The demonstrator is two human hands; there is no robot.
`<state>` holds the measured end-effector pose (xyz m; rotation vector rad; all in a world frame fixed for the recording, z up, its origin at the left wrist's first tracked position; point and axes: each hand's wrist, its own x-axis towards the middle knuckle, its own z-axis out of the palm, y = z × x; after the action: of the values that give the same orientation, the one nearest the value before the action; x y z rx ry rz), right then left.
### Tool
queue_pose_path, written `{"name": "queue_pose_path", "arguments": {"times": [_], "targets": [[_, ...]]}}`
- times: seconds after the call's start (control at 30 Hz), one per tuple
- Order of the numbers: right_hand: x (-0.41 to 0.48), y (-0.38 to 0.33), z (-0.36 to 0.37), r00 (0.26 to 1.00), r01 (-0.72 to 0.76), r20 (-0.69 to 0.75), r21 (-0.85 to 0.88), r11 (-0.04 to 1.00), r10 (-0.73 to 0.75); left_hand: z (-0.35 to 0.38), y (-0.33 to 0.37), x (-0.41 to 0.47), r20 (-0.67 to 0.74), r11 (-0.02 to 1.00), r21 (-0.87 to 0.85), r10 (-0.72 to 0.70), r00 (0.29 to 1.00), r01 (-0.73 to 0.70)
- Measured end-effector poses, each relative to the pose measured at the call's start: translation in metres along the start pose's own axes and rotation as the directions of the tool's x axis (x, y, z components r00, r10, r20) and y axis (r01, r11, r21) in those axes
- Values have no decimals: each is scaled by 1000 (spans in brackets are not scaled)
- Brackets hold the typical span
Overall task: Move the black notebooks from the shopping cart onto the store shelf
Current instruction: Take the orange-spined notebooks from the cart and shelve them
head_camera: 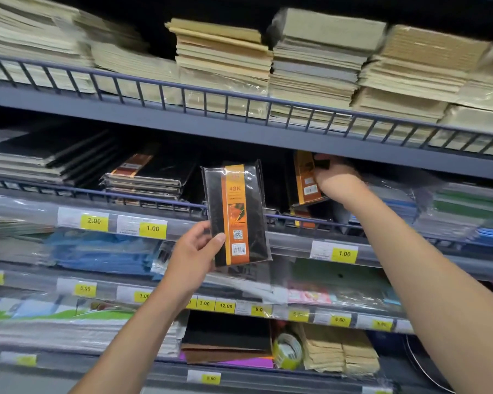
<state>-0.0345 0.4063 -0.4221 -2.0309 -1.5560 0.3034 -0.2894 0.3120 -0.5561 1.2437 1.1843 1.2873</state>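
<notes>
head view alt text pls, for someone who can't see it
A person's left hand holds a wrapped black notebook upright before a store shelf, while the right hand grips a second notebook inside the middle tier, beside stacked black notebooks.

- Black plastic-wrapped notebook with an orange band [235, 211]: held upright (label side towards the camera), in front of the shelf's rail.
- Second black orange-banded notebook [306, 180]: gripped, standing tilted on the dark grey metal store shelf [287, 241].

At centre, the left hand [194, 253] pinched a wrapped black notebook [236, 206] with an orange band, upright before the store shelf [292, 241]. At two o'clock, the right hand [339, 182] gripped a second black notebook [304, 180], tilted on that shelf. Pale notebook stacks [224, 55] filled the twelve o'clock tier.
</notes>
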Motion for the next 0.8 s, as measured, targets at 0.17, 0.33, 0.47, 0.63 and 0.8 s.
{"name": "queue_pose_path", "arguments": {"times": [0.17,0.33,0.47,0.63,0.8], "targets": [[12,9,21,997,40,65,-38,998,-38,3,1,-1,-9,1000,-15,-9,1000,9],[15,23,33,998,0,63,-96,995,6,4,3,-2,-17,1000,-22,-20,1000,20],[15,27,41,1000,-5,22,-113,994,7,5,5,-4,-32,1000,-6,-26,999,26],[12,30,44,998,69,-2,-147,987,-70,7,10,-8,-40,999,-22,-31,999,31],[-28,35,29,921,326,-215,-29,945,-324,11,19,-17,-30,998,-49,-34,999,32]]}}
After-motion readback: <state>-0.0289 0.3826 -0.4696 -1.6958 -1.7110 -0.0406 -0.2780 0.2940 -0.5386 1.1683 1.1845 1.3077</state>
